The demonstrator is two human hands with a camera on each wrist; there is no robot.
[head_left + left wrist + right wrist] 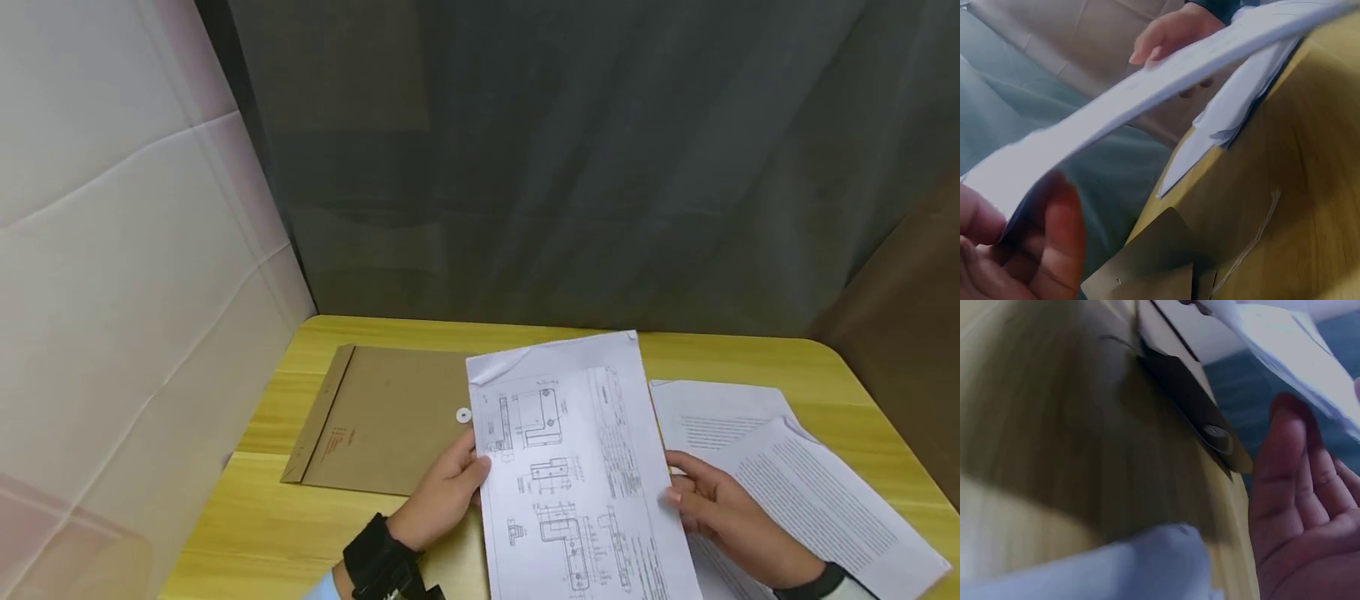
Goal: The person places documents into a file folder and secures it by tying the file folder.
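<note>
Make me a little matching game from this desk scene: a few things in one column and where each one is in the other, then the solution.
Things:
1. sheet of drawings
2. brown envelope
3. printed text pages
4. black wrist strap

Places:
A. flat on the table, left side
B. on the left hand's wrist
C. held up between both hands
D. on the table, right side

Pairs: 1-C, 2-A, 3-D, 4-B

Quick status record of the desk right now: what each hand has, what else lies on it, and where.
left hand: grips left edge of the drawing sheets
right hand: holds their right edge, fingers underneath
drawing sheets: stack of technical drawings, lifted off the table
envelope: brown, string-and-button closure, flat on the table to the left
text pages: loose printed pages lying to the right
backdrop: grey curtain behind the table
</note>
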